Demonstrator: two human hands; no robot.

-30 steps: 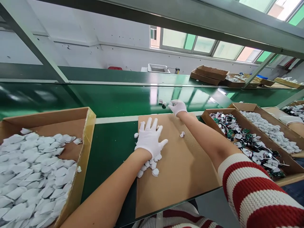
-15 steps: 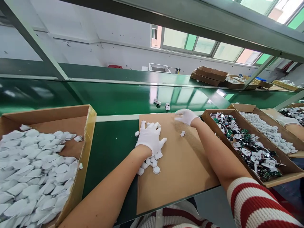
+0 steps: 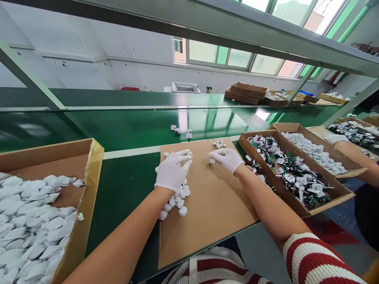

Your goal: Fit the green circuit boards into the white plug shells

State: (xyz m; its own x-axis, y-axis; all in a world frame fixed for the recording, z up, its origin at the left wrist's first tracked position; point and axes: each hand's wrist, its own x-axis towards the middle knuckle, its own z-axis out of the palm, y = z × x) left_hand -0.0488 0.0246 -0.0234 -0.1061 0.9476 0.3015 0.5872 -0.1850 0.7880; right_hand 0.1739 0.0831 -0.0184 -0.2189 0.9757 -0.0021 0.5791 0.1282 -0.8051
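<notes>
My left hand point(image 3: 172, 170), in a white glove, rests over a loose pile of small rounded white pieces point(image 3: 180, 195) at the left side of a cardboard sheet point(image 3: 207, 221). Its fingers stretch forward, thumb a little apart, and no held piece shows. On the right of the sheet, my gloved right hand point(image 3: 227, 159) is closed, fingertips pinched on a small white piece point(image 3: 211, 161) at the cardboard surface. Just beyond it lies a small cluster of similar white pieces point(image 3: 219, 143).
A carton of white pieces point(image 3: 32, 225) stands at left. At right are a carton of circuit boards with white parts point(image 3: 291, 173) and a carton of small white pieces point(image 3: 316, 154). Several parts point(image 3: 188, 134) lie beyond the sheet. A co-worker's gloved hand point(image 3: 336, 139) is at far right.
My right hand has come down and closed on the small white piece on the sheet. My left hand's spread fingers have drawn closer together. The view has turned rightward.
</notes>
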